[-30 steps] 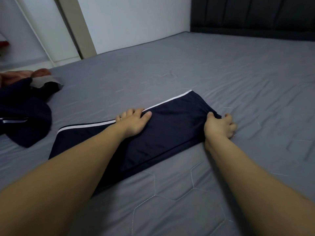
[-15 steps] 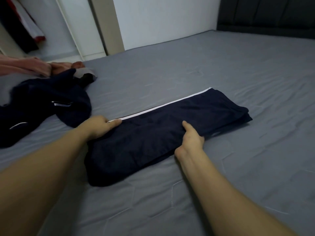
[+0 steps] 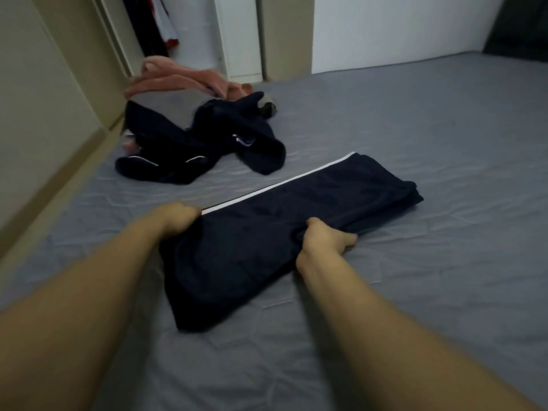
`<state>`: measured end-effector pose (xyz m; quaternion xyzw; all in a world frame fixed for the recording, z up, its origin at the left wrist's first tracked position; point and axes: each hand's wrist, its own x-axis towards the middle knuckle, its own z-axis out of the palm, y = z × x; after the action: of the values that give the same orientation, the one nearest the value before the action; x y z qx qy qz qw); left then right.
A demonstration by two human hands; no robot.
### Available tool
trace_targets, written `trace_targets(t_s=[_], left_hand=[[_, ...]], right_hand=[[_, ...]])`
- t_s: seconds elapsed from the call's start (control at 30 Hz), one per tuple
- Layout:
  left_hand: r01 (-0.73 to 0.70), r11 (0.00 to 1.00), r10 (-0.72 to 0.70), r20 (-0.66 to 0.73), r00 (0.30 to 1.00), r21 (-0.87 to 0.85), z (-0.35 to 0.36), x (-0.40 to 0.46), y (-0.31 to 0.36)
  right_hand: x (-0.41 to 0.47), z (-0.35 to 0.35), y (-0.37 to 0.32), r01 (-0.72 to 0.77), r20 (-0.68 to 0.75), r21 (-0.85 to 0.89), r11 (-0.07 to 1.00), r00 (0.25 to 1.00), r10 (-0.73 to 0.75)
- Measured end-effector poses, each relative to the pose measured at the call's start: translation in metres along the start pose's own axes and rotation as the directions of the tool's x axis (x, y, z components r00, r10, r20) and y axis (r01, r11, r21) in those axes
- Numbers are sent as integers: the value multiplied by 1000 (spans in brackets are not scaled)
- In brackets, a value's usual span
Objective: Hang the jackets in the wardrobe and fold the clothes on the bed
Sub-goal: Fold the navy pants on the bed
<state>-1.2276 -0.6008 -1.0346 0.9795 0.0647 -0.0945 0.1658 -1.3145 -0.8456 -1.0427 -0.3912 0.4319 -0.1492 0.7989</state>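
Left hand (image 3: 181,216): grip clenched on trousers (image 3: 275,232) at striped edge.
Right hand (image 3: 326,241): grip pinches near edge.
Risk: uneven lifting could skew the fold.

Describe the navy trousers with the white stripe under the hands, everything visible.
The navy trousers lie folded into a long, flat band on the grey bed, running diagonally from near left to far right. The fabric looks smooth and slightly shiny. A thin white stripe edges the far long side. At the far right end, stacked layers show. The left hand grips the striped edge; the right hand grips the near edge, thumb on top.
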Motion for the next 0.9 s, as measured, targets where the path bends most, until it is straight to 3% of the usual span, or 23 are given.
trace_targets(t_s=[0.07, 0.1, 0.13, 0.2, 0.27, 0.33, 0.37, 0.43, 0.5, 0.6, 0.7, 0.8, 0.87, 0.9], left_hand=[[30, 999, -29, 14, 999, -45, -8, -7, -31], [41, 995, -37, 41, 998, -92, -11, -9, -44], [51, 987, -40, 79, 996, -150, -13, -11, -55], [42, 966, -12, 119, 993, -255, -18, -13, -72], [-24, 941, 62, 101, 993, -337, -23, -14, -84], [-109, 921, 162, 112, 980, -375, -28, -16, -94], [-165, 910, 228, 126, 966, -381, -30, -16, -98], [-279, 890, 358, 176, 917, -360, -33, -16, -106], [-396, 888, 447, 240, 862, -231, -32, -16, -116], [-535, 841, 535, 252, 806, -74, -26, -13, -131], [-584, 788, 609, 112, 785, -194, -23, -10, -133], [-443, 682, 518, -44, 855, -582, -28, -7, -119], [-400, 555, 454, -137, 880, -730, -33, -2, -98], [-403, 507, 440, -174, 881, -762, -35, 1, -83]], right_hand=[[-18, 5, 15, 220, -46, -296, 929, 969, -244], [-28, 4, 23, 340, -23, -503, 795, 914, -406], [-38, 1, 32, 458, 54, -651, 605, 823, -565], [-60, -7, 52, 692, 358, -699, 180, 556, -750], [-81, -10, 76, 850, 679, -500, -166, 266, -685], [-100, -12, 101, 920, 891, -233, -314, 72, -449], [-108, -13, 110, 931, 954, -127, -343, 19, -300], [-117, -15, 124, 917, 999, 6, -399, -26, -45], [-118, -17, 128, 859, 992, 102, -502, -50, 115], [-121, -16, 128, 790, 977, 120, -602, 13, 212], [-124, -13, 122, 759, 986, 121, -639, -17, 165], [-119, -14, 102, 760, 996, 60, -648, -85, -6], [-116, -12, 87, 841, 976, -114, -529, -5, -219], [-115, -10, 80, 887, 936, -227, -403, 84, -342]])
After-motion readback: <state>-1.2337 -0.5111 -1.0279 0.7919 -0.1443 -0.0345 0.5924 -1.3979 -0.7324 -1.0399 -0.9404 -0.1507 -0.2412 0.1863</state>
